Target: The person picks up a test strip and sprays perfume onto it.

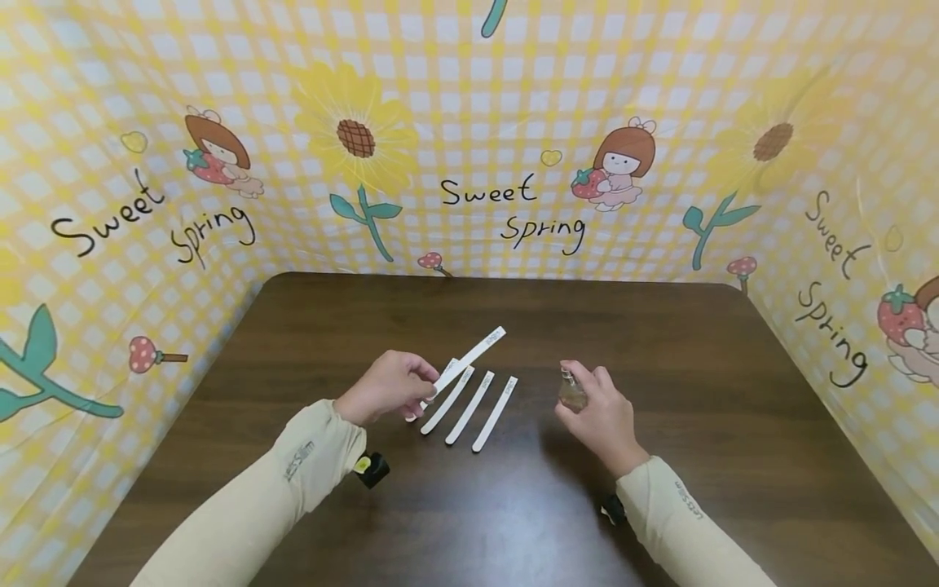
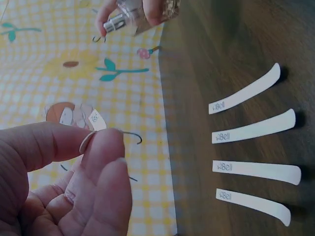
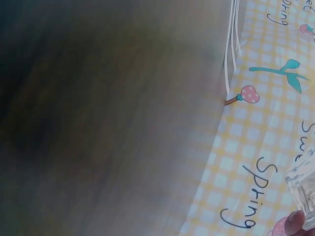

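My left hand (image 1: 389,386) pinches one white perfume test strip (image 1: 484,346) between thumb and fingertips, its printed end pointing up and to the right. In the left wrist view the fingers hide most of this strip. Several more white test strips (image 1: 493,416) lie side by side on the table just beneath and right of that hand, with "Bell" printed on their square ends. My right hand (image 1: 607,420) grips a small clear glass perfume bottle (image 1: 572,397), the index finger at its silver spray top (image 2: 115,23). A gap separates bottle and held strip.
A dark brown wooden table (image 1: 660,342) carries everything. Yellow checked cloth (image 1: 469,106) with flowers and "Sweet Spring" lettering rises behind it and along both sides.
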